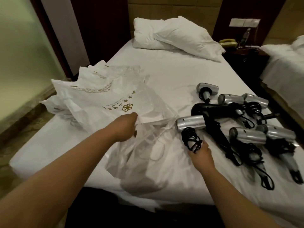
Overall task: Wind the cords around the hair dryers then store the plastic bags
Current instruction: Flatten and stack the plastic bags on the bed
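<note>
Head view: at far left on the white bed (164, 73) lies a stack of white plastic bags (92, 96) with gold print, fanned out toward the bed's left edge. Left hand (126, 127) reaches forward over the near edge of the stack and pinches the rim of a clear plastic bag (144, 155), which sprawls crumpled between the two forearms and hangs partly over the near side of the mattress. Right hand (199, 153) grips the handle of a silver hair dryer (190, 124); its black cord (191, 137) is wound in loops around that handle, just above the fingers. The dryer's barrel points left and touches the clear bag's edge. Just right of it lies a black hair dryer (212, 111), its handle running toward the near edge. Around and behind it is a cluster of further silver hair dryers (246, 135) with black cords tangled among them; one silver dryer (208, 88) lies slightly apart, farther back. Two white pillows (172, 35) sit at the head of the bed. At far right, a dark nightstand (245, 55) carries a telephone (227, 42).
</note>
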A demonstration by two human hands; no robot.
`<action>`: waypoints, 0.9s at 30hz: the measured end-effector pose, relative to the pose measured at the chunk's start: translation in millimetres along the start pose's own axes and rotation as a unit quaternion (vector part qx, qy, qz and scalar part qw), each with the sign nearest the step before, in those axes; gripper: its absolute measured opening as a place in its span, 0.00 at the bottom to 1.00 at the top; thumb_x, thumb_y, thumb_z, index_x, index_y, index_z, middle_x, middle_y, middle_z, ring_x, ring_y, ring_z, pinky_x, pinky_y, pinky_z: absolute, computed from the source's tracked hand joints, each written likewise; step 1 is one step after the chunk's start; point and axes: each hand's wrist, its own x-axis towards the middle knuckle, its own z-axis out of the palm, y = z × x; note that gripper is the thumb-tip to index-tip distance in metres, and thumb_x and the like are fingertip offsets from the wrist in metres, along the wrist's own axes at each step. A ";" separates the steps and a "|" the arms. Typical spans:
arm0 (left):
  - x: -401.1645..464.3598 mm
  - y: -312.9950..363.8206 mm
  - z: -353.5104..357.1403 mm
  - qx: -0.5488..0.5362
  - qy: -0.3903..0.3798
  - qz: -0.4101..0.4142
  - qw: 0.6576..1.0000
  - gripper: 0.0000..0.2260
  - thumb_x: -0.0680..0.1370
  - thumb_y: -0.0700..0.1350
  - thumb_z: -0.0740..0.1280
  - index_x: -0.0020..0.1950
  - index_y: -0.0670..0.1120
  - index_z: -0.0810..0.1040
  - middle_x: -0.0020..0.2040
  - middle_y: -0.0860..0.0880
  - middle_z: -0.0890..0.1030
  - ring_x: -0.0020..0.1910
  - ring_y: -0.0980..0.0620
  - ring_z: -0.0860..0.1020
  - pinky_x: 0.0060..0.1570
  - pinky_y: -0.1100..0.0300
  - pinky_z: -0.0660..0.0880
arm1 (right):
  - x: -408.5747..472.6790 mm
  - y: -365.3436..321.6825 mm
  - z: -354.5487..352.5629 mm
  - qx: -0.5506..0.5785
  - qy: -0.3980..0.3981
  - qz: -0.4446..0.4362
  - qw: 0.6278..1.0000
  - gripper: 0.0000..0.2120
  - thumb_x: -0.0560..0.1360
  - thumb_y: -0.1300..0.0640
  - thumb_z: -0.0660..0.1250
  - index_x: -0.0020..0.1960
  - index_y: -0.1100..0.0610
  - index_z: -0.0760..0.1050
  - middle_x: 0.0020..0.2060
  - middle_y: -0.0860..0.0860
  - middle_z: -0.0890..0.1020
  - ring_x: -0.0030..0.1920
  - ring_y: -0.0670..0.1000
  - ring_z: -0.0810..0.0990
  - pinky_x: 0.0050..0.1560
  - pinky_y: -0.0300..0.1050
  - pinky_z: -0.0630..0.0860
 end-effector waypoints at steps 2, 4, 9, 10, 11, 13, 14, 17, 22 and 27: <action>3.7 4.8 3.6 -0.038 0.102 -0.028 0.994 0.05 0.80 0.42 0.60 0.52 0.41 0.68 0.45 0.45 0.76 0.45 0.44 0.74 0.38 0.58 0.61 | 13.7 1.6 7.2 0.114 -0.045 0.067 0.990 0.31 0.76 0.57 0.66 0.72 0.63 0.55 0.59 0.63 0.73 0.56 0.63 0.75 0.50 0.52 0.74; 6.2 6.6 2.5 -0.048 0.153 -0.051 0.986 0.08 0.79 0.47 0.62 0.49 0.43 0.68 0.37 0.49 0.74 0.40 0.46 0.72 0.37 0.57 0.61 | 25.0 3.2 13.7 0.177 -0.051 0.121 0.975 0.28 0.75 0.55 0.66 0.68 0.65 0.59 0.52 0.61 0.75 0.48 0.62 0.76 0.43 0.52 0.75; 16.8 2.6 -9.9 -0.005 0.154 -0.063 0.986 0.16 0.81 0.55 0.56 0.42 0.46 0.73 0.33 0.48 0.76 0.40 0.46 0.76 0.42 0.54 0.71 | 25.4 5.2 16.0 0.238 -0.028 0.116 0.964 0.23 0.76 0.46 0.64 0.58 0.65 0.71 0.42 0.58 0.76 0.35 0.53 0.71 0.32 0.43 0.65; 19.8 6.4 -12.3 -0.026 0.148 -0.061 0.987 0.18 0.81 0.58 0.54 0.39 0.49 0.73 0.32 0.49 0.77 0.38 0.49 0.75 0.41 0.55 0.70 | 17.7 5.0 15.6 0.255 -0.016 0.099 0.962 0.22 0.76 0.46 0.63 0.56 0.65 0.72 0.40 0.57 0.76 0.35 0.53 0.72 0.33 0.44 0.65; 22.7 11.1 -14.1 -0.042 0.145 -0.063 0.987 0.19 0.81 0.59 0.52 0.36 0.51 0.71 0.30 0.50 0.76 0.36 0.51 0.73 0.41 0.56 0.67 | 7.2 5.1 16.8 0.268 -0.004 0.077 0.960 0.21 0.77 0.46 0.63 0.56 0.64 0.73 0.40 0.56 0.77 0.37 0.53 0.73 0.35 0.44 0.66; 30.8 24.8 -16.9 -0.060 0.147 -0.061 0.985 0.19 0.81 0.58 0.51 0.34 0.53 0.68 0.29 0.53 0.74 0.36 0.52 0.71 0.41 0.58 0.64 | -19.7 3.9 17.8 0.298 0.018 0.038 0.954 0.18 0.77 0.49 0.63 0.57 0.63 0.72 0.41 0.54 0.77 0.37 0.51 0.75 0.35 0.43 0.67; 35.5 31.6 -18.2 -0.063 0.149 -0.058 0.985 0.20 0.82 0.57 0.51 0.34 0.51 0.69 0.29 0.53 0.74 0.37 0.51 0.71 0.41 0.58 0.64 | -32.7 1.7 17.0 0.307 0.020 0.019 0.951 0.16 0.77 0.50 0.64 0.56 0.62 0.73 0.39 0.53 0.77 0.35 0.49 0.75 0.34 0.41 0.67; 45.8 52.7 -21.0 -0.068 0.138 -0.033 0.988 0.23 0.82 0.58 0.50 0.44 0.45 0.78 0.29 0.53 0.74 0.41 0.50 0.73 0.43 0.57 0.67 | -61.1 -9.6 6.1 0.297 -0.002 -0.037 0.954 0.11 0.76 0.53 0.65 0.56 0.58 0.74 0.40 0.50 0.79 0.38 0.47 0.76 0.35 0.37 0.69; 43.4 87.3 -27.3 -0.148 0.142 0.065 0.977 0.23 0.82 0.57 0.52 0.39 0.44 0.77 0.39 0.46 0.79 0.44 0.48 0.75 0.45 0.58 0.69 | -72.3 -50.0 -16.3 0.255 -0.085 -0.113 0.957 0.06 0.74 0.52 0.68 0.51 0.48 0.74 0.43 0.45 0.80 0.45 0.48 0.79 0.40 0.37 0.71; 16.0 106.8 -44.9 -0.272 0.048 0.120 0.954 0.19 0.81 0.57 0.54 0.35 0.51 0.73 0.33 0.53 0.73 0.37 0.53 0.72 0.45 0.59 0.67 | -62.8 -96.6 -26.6 0.201 -0.133 -0.151 0.959 0.05 0.75 0.51 0.65 0.47 0.52 0.74 0.37 0.46 0.77 0.40 0.49 0.75 0.36 0.39 0.67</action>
